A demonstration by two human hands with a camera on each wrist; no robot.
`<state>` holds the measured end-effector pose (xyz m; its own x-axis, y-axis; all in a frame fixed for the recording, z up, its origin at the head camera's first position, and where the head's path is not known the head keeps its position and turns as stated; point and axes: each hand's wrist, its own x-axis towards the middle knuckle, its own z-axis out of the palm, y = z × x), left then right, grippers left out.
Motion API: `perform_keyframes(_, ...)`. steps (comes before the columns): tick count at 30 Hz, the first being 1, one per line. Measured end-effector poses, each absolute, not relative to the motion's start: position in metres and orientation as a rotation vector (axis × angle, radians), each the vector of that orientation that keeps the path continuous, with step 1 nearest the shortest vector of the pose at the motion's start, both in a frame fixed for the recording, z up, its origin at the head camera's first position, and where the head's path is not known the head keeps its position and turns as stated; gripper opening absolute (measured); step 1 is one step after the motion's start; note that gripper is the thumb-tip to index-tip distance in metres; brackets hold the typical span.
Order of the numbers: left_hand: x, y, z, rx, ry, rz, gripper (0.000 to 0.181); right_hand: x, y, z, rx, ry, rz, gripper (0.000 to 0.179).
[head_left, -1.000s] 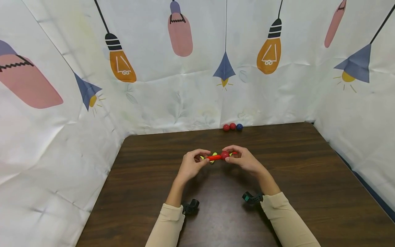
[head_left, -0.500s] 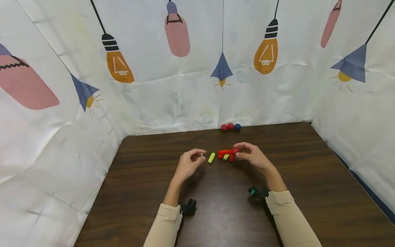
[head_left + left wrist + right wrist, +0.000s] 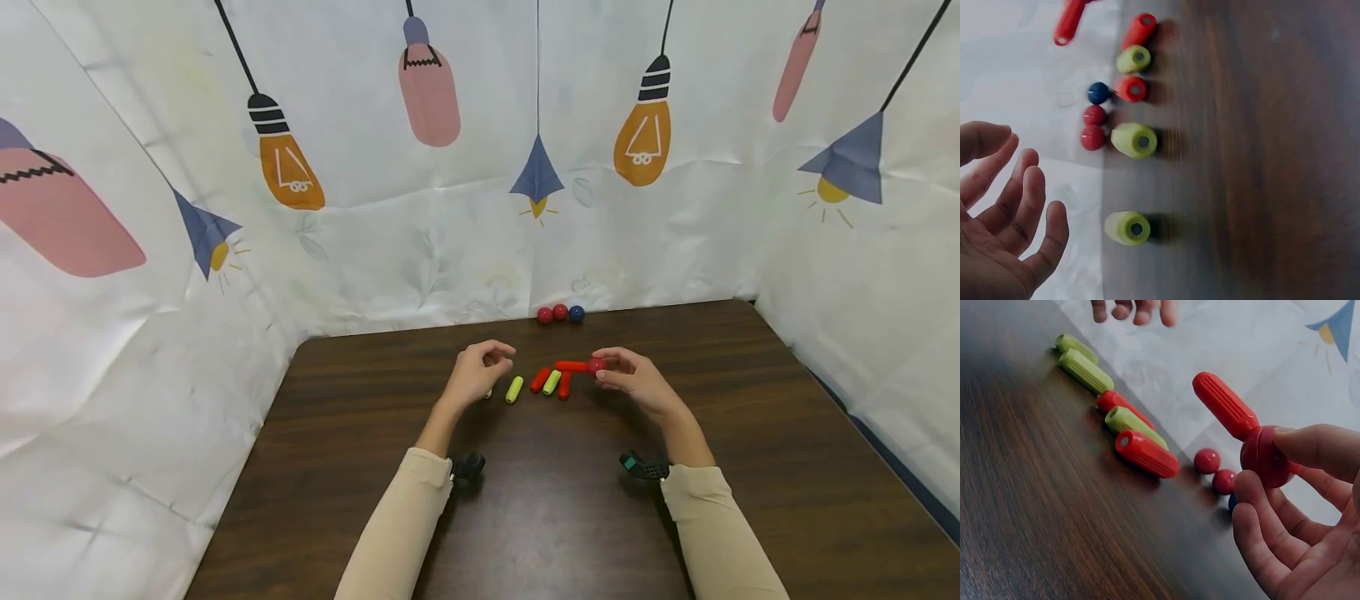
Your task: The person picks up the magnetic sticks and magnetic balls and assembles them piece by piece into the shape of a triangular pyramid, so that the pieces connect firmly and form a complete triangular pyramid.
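The right hand is pinching the dark red ball between thumb and fingertips, a narrow hold, and the red stick is jutting from the ball with no finger on it. The joined pair is hanging above the table, farther right than 1 second ago.

The left hand, which was at the stick's free end then, is now hovering well apart from it, gripping nothing, its fingers loosely bending. For the work, this is suggesting that the joint is bearing the stick by itself and leaving the left hand free.

Below and leftward, 5 loose sticks are lying on the table: the rightmost loose red stick, the middle yellow-green stick beside it, the other loose red stick, then 2 more, the near yellow-green stick and the leftmost yellow-green stick.

Farther out, 2 spare red balls and 1 blue ball are resting by the wall cloth.
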<state>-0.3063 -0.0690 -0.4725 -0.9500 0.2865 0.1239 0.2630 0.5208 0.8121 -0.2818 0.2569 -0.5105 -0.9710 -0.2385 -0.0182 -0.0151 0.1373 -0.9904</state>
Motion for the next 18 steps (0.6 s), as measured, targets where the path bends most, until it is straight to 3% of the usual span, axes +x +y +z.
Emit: perform_keyframes(18,-0.375,-0.019,-0.493,0.369,2.715,1.311,0.036,-0.280,0.265,-0.514,-0.184,2.202,-1.959,0.051)
